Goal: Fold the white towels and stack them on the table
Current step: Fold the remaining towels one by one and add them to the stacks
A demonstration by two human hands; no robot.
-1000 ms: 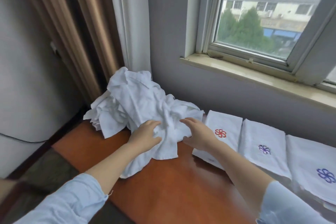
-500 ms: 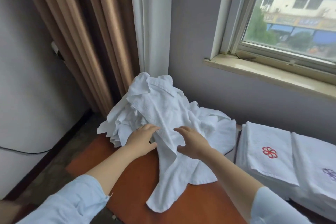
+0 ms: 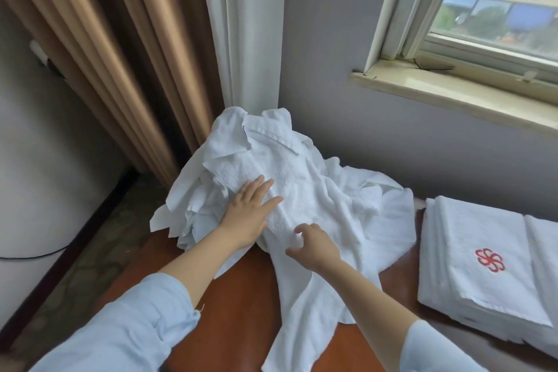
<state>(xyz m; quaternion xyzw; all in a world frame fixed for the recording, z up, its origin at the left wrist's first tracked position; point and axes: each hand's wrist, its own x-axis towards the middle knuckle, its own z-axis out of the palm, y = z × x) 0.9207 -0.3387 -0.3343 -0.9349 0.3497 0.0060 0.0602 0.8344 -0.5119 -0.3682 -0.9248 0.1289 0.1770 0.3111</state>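
Observation:
A crumpled heap of white towels (image 3: 290, 172) lies at the far left end of the brown table (image 3: 241, 311). One loose towel (image 3: 305, 311) trails from the heap toward me and hangs over the near edge. My left hand (image 3: 249, 214) lies flat on the heap with fingers straight. My right hand (image 3: 315, 243) touches the loose towel with fingers bent down onto the cloth; whether it pinches the cloth is unclear. A stack of folded white towels (image 3: 477, 275) with a red flower emblem sits at the right.
A second folded stack (image 3: 545, 251) shows at the right edge. Brown and white curtains (image 3: 151, 54) hang behind the heap. A grey wall and a window sill (image 3: 453, 90) run along the table's far side. The floor (image 3: 90, 251) drops off to the left.
My view has swung left, shifting the folded stacks rightward. My left hand has spread flat higher on the heap. My right hand has drawn back toward me along the loose towel.

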